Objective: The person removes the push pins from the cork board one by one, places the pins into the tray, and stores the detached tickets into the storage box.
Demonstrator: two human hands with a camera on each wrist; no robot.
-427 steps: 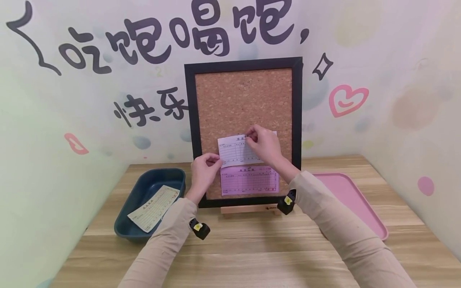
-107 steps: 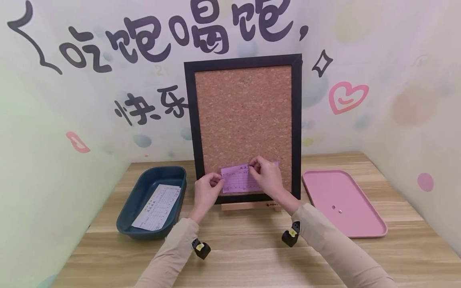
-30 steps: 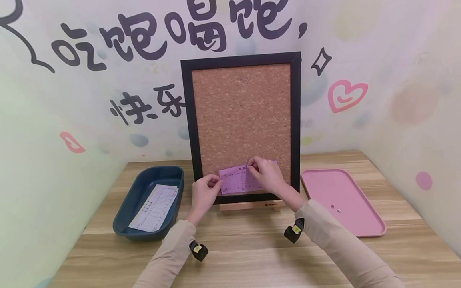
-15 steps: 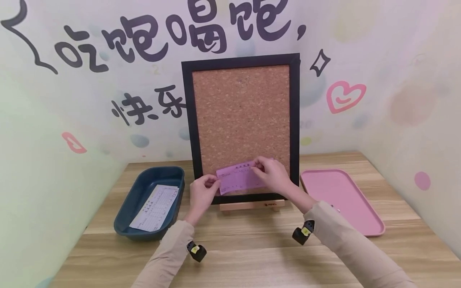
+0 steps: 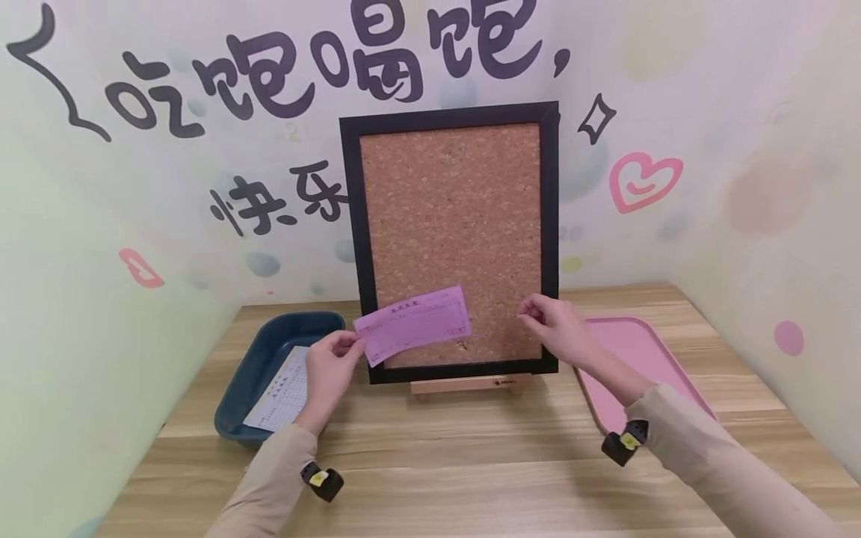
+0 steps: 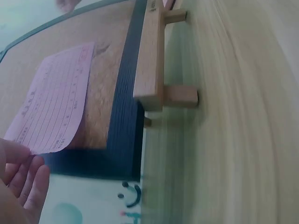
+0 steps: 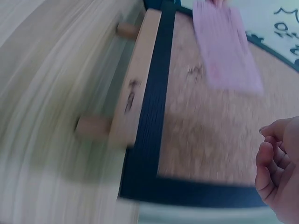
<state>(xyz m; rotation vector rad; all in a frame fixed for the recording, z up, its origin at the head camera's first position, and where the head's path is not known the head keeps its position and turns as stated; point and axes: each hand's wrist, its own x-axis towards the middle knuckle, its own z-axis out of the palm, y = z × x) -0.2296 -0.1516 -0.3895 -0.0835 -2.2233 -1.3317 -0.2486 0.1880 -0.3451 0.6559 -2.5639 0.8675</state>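
Observation:
My left hand (image 5: 332, 373) pinches the left end of a purple printed slip (image 5: 417, 325), which hangs tilted in front of the cork board (image 5: 454, 209), its right end raised. In the left wrist view the slip bends slightly away from the fingers. My right hand (image 5: 561, 332) is apart from the slip, near the board's lower right edge. Its thumb and forefinger press together, seemingly on a small thumbtack that the fingertips mostly hide; in the right wrist view only a tiny dark spot (image 7: 262, 130) shows there.
The black-framed board leans on a small wooden stand (image 5: 471, 385). On the left is a dark blue basin (image 5: 232, 407) with white printed slips (image 5: 279, 396) in it. A pink tray (image 5: 639, 351) lies at right, partly behind my right arm. A lettered wall stands behind.
Earlier a white slip was above the purple one on the board; now it is gone from there. The purple slip has come off leftward with my left hand; my right hand has moved right.

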